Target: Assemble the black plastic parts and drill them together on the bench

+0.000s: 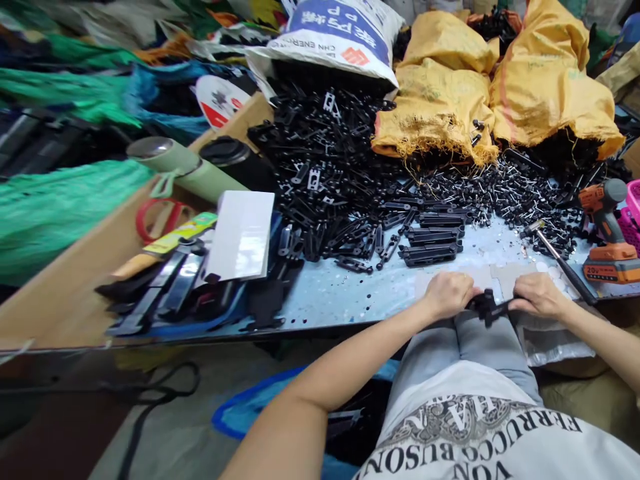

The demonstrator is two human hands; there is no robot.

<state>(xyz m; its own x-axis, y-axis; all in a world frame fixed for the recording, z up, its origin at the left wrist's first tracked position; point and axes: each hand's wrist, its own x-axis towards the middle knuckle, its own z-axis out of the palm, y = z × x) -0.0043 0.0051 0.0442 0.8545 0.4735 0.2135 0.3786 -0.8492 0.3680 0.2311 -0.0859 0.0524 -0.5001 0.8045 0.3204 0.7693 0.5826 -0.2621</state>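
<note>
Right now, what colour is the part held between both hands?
Black. The plastic part, gripped by left hand and right hand, shows best in the head view.

Table [350, 293] runs across the view. Both hands at its near edge: left hand [447, 295] and right hand [537, 295] side by side, a plastic part [487, 308] between them. Beyond the hands, stacked clips [433, 243]; behind those, a loose pile of parts [330, 160] spilling from a printed sack [340, 33]. Two sacks [500, 87] right of it. Cordless drill [607, 227] far right. Tape roll [157, 217] and tube [185, 167] far left.
</note>
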